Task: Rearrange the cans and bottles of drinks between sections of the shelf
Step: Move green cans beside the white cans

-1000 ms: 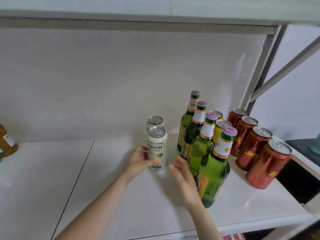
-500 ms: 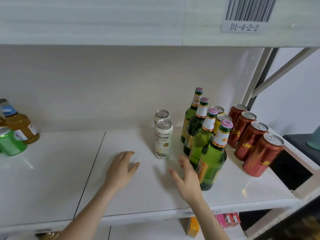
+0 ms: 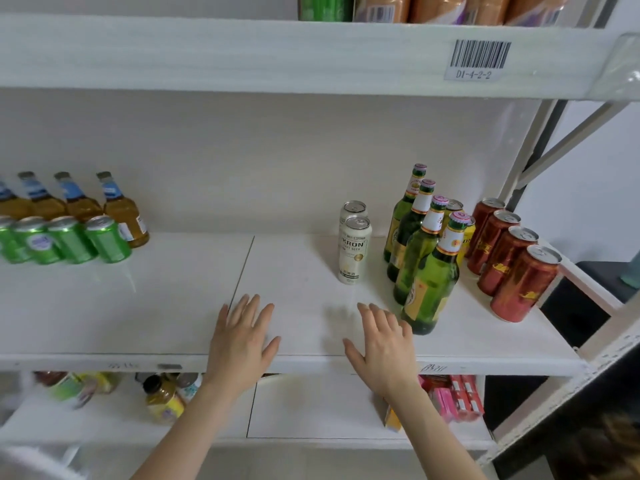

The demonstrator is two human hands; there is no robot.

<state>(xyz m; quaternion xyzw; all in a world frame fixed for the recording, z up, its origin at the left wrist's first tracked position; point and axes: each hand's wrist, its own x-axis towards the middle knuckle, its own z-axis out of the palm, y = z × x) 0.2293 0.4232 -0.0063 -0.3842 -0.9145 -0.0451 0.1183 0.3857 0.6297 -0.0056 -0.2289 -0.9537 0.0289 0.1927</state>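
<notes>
Two white beer cans [image 3: 354, 249] stand one behind the other on the middle shelf [image 3: 173, 299]. Right of them runs a row of several green glass bottles [image 3: 429, 285], then yellow cans [image 3: 467, 237] and a row of red cans [image 3: 519, 282]. At the far left stand green cans [image 3: 104, 239] with amber bottles [image 3: 123, 209] behind. My left hand [image 3: 242, 336] and my right hand [image 3: 382, 346] hover flat and empty over the shelf's front edge, fingers apart. The right hand is just left of the nearest green bottle.
The upper shelf edge carries a barcode label [image 3: 479, 60], with packaged goods above it. The lower shelf holds jars and bottles [image 3: 162, 400] at left and pink boxes [image 3: 453, 398] at right. A grey metal frame post [image 3: 526, 147] bounds the right side.
My left hand let go of the front white can and drew back. Both hands moved toward the shelf's front edge as the view pulled away and widened.
</notes>
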